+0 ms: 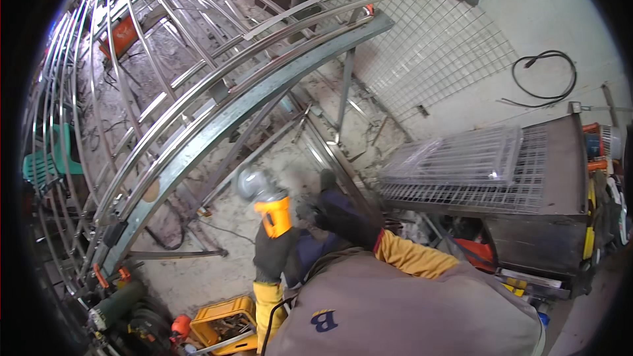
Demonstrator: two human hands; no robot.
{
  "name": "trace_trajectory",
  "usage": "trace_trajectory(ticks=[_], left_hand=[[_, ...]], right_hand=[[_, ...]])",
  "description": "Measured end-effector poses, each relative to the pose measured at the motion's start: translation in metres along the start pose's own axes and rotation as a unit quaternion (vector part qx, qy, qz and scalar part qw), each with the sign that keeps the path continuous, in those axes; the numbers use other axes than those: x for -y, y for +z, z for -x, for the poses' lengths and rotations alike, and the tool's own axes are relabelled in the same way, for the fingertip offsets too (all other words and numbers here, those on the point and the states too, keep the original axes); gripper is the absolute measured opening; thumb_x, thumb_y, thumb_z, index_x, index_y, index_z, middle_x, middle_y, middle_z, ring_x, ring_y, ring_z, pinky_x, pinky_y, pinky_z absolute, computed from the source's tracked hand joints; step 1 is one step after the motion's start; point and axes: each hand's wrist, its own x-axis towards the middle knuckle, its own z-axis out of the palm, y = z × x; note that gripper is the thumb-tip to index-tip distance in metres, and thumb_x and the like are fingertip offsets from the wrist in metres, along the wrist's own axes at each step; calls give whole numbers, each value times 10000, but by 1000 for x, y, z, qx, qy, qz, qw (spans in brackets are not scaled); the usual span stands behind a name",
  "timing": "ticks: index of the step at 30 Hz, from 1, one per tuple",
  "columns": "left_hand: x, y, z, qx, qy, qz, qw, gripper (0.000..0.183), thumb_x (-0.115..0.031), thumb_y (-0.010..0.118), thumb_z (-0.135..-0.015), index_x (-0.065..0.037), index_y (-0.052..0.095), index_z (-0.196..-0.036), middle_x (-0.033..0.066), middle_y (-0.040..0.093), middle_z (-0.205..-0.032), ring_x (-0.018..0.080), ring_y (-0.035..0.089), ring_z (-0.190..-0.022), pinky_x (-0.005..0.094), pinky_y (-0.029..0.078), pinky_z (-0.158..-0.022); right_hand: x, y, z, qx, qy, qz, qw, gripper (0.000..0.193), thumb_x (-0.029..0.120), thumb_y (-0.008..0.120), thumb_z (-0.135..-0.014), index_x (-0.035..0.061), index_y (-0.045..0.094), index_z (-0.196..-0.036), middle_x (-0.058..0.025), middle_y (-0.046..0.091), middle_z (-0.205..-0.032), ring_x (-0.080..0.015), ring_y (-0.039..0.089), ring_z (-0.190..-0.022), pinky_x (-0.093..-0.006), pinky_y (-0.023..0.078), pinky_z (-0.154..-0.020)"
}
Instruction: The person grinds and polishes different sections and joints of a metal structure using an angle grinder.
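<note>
My left hand [271, 256], in a dark glove with a yellow sleeve, is wrapped round the body of a yellow angle grinder [273, 216]. The tool's round grey head [254, 184] points away from me and looks smeared. My right hand [323, 214], also dark-gloved, is just right of the grinder, in front of my body. Its fingers are blurred and dark, so their grip is unclear. Beyond both hands stands a large frame of curved, shiny metal tubes [191, 109] on a grey steel beam [267, 92].
At right, clear-wrapped panels [455, 155] lie on a wire-mesh rack [534, 171]. A yellow crate [224, 320] of small pieces stands lower left, beside a dark green cylinder [119, 304]. Wire mesh [428, 46] and a black cable [544, 99] lie on the floor. A green chair [56, 158] is far left.
</note>
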Motion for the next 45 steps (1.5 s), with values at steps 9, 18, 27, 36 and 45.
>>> trace_trajectory(ticks=[9,18,27,36,45], left_hand=[[-137,119,-62,129,53,-327,935,679,-366,867,-851,-19,584,-1360,206,751,-1089,312,760,-988,433,583,-872],[-124,163,-131,152,-12,-357,922,679,-219,856,-884,-8,503,-1425,198,712,-1202,245,710,-1075,396,573,-946],[-107,166,-160,171,-23,-198,965,798,-253,866,-899,25,449,-1520,174,703,-1300,235,695,-1157,386,570,-1000],[-157,185,-225,185,-12,-209,960,631,-277,834,-889,18,608,-1399,155,772,-1150,217,748,-1047,371,584,-929],[-170,208,-231,127,70,-383,912,570,-377,854,-836,-21,663,-1237,234,773,-1017,367,782,-987,450,589,-836]], right_hand=[[43,-84,-37,-118,-81,-397,907,352,125,658,-1060,29,645,-1398,-93,661,-1326,-240,628,-1262,-421,513,-1110],[97,-170,-78,-127,-131,-396,900,453,272,678,-1040,43,579,-1418,-106,727,-1228,-258,732,-1112,-437,584,-1024],[75,-203,-117,-148,-135,-461,865,547,278,764,-991,60,563,-1451,-112,679,-1303,-267,669,-1194,-433,509,-1103],[130,-208,-124,-192,-144,-378,894,429,278,627,-1093,42,558,-1445,-95,702,-1235,-211,704,-1121,-387,571,-1012],[65,-220,-150,-393,-203,-381,811,405,408,552,-1148,70,617,-1362,-41,655,-1236,-136,641,-1139,-339,528,-1020]])
